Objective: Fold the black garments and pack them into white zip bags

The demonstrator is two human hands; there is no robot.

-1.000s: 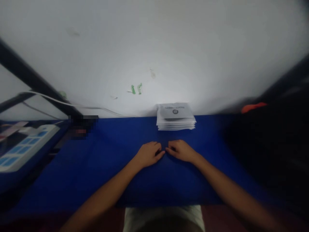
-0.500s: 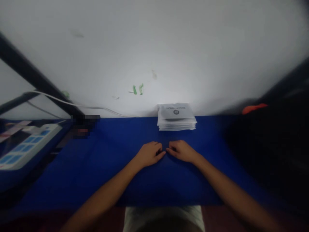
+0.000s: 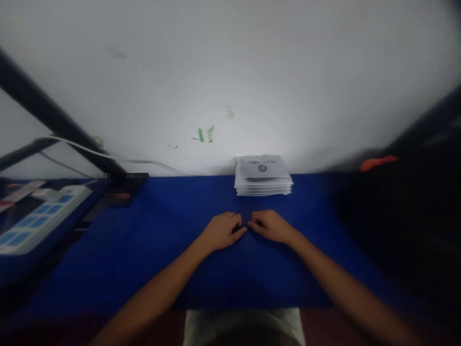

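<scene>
Clock from picture centre. Left hand (image 3: 224, 231), 6 o'clock, and right hand (image 3: 270, 225), nearer 5 – curled fingertips hidden. Forearms cut by bottom edge, about 7 and 4. Power strip (image 3: 39, 223), 9: near end cropped by left edge. Pixelated patch (image 3: 124, 190), 9 – contents masked. Packet stack (image 3: 264, 175), just toward 3: print partly illegible. Dark mass (image 3: 403, 226), 4: identity unclear.

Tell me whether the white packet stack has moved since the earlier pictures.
No; the white packet stack keeps its place relative to the green wall marks.
</scene>
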